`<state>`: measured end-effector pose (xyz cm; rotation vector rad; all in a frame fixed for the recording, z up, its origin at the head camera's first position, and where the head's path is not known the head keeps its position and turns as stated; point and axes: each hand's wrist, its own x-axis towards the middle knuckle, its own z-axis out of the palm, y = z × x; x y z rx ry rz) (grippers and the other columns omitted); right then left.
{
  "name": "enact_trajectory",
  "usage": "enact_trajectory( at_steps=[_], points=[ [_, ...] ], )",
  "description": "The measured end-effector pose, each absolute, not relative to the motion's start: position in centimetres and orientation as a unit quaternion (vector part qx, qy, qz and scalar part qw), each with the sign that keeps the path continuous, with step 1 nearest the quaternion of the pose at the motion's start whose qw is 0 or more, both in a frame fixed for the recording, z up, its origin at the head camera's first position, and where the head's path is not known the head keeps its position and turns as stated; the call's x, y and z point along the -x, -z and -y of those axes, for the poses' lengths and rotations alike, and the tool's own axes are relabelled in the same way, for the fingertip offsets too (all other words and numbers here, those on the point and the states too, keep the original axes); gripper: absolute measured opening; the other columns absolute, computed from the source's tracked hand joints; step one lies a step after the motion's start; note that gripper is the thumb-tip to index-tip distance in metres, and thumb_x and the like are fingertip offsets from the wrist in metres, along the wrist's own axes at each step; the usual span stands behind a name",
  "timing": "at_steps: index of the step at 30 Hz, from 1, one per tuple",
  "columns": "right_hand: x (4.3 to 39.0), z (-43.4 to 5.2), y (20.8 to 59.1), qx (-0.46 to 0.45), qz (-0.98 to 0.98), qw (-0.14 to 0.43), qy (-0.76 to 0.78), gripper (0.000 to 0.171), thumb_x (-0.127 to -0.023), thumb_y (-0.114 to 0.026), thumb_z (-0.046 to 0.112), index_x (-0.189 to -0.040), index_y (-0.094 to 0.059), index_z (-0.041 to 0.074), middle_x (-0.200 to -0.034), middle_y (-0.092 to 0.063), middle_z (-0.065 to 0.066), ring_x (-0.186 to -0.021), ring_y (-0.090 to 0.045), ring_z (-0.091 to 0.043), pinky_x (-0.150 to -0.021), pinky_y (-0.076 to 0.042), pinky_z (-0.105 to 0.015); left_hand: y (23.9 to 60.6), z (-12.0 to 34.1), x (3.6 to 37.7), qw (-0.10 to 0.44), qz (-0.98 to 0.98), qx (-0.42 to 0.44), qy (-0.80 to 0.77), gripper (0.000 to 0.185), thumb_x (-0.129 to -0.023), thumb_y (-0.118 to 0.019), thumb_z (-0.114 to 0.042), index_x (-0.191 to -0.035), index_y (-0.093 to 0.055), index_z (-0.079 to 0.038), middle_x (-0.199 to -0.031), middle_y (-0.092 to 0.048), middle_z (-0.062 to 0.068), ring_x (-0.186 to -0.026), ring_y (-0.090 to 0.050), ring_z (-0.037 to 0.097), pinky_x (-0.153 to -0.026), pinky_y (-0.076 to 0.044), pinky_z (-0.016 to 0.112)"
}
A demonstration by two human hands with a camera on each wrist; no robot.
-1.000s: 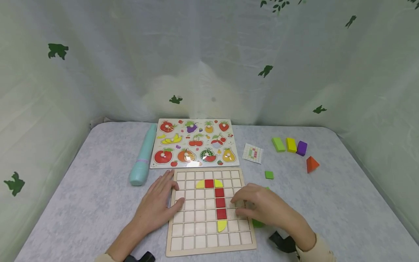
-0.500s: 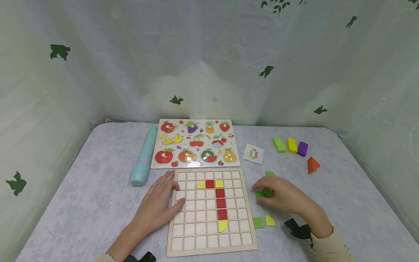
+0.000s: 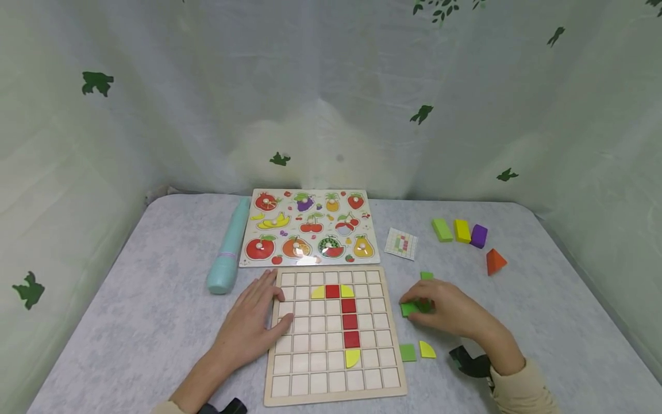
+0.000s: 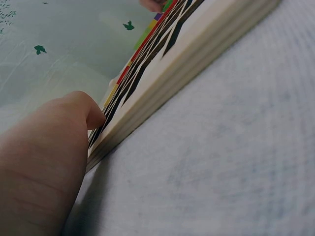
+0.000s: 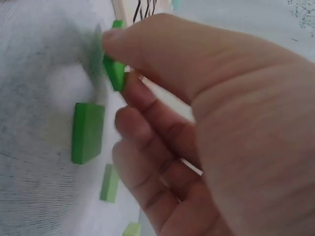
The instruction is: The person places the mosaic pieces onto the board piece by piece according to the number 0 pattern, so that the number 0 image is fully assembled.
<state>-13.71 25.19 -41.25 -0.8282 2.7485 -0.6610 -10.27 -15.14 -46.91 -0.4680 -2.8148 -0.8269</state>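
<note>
My right hand (image 3: 455,307) is just right of the wooden grid board (image 3: 310,379). Its thumb and index finger pinch a green square tile (image 5: 115,71). Beneath that hand lies another green tile (image 5: 88,132), partly covered in the head view. My left hand (image 3: 253,319) rests on the board's left edge, thumb and fingers spread and relaxed. Set into the grid are several red squares (image 3: 350,322) and yellow quarter-round tiles (image 3: 353,359), forming a hooked line.
Near the board's right edge lie a green square (image 3: 407,352) and a yellow quarter-round piece (image 3: 427,349). A pattern card (image 3: 400,244), fruit puzzle (image 3: 310,227) and teal cylindrical case (image 3: 227,247) are behind. Several coloured blocks (image 3: 462,231) sit at back right.
My right hand has moved off the board to the right, onto the green tiles, and now pinches one. The left hand has stayed in place.
</note>
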Motion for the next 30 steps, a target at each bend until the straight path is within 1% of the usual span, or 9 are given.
enact_trajectory(
  at_steps=[5,8,16,23,30],
  points=[
    [13.2,-24.2,40.7,0.277,-0.928,0.083,0.234,0.026,-0.088,-0.082,0.018,-0.113,-0.076,0.022,-0.104,-0.069,0.017,-0.085,-0.057,-0.006,-0.073,-0.055,-0.024,46.9,15.2,10.2,0.077,0.945,0.155,0.279,0.028,-0.091,-0.074,-0.034,-0.103,-0.055,-0.018,-0.162,-0.041,0.018,-0.154,-0.032,0.034,-0.126,-0.026,0.053],
    [12.9,-23.3,40.1,0.282,-0.926,0.081,0.238,0.027,-0.088,-0.083,0.019,-0.113,-0.076,0.022,-0.105,-0.069,0.017,-0.088,-0.059,-0.009,-0.074,-0.056,-0.025,46.8,15.2,10.2,0.069,0.945,0.153,0.280,0.027,-0.091,-0.074,-0.035,-0.103,-0.056,-0.018,-0.163,-0.040,0.017,-0.155,-0.031,0.034,-0.127,-0.025,0.053],
    [12.1,-19.7,38.3,0.294,-0.926,0.086,0.220,0.029,-0.088,-0.083,0.025,-0.116,-0.076,0.024,-0.111,-0.069,0.016,-0.096,-0.061,-0.009,-0.080,-0.059,-0.026,46.8,15.2,10.2,0.067,0.947,0.151,0.277,0.028,-0.091,-0.074,-0.035,-0.104,-0.056,-0.017,-0.163,-0.040,0.017,-0.155,-0.031,0.033,-0.127,-0.025,0.053],
    [10.9,-17.7,39.4,0.332,-0.909,0.053,0.247,0.027,-0.087,-0.083,0.028,-0.114,-0.076,0.024,-0.111,-0.068,0.017,-0.097,-0.062,-0.008,-0.081,-0.057,-0.023,46.8,15.2,10.3,0.059,0.949,0.148,0.273,0.029,-0.092,-0.072,-0.038,-0.104,-0.056,-0.018,-0.164,-0.038,0.016,-0.155,-0.029,0.032,-0.128,-0.024,0.052],
    [9.8,-15.7,40.8,0.377,-0.888,0.048,0.259,0.023,-0.089,-0.081,0.028,-0.111,-0.076,0.024,-0.107,-0.068,0.017,-0.095,-0.060,-0.003,-0.082,-0.056,-0.018,46.8,15.2,10.3,0.061,0.948,0.148,0.274,0.029,-0.091,-0.073,-0.038,-0.104,-0.056,-0.018,-0.164,-0.038,0.016,-0.156,-0.029,0.032,-0.127,-0.024,0.051]
  ],
)
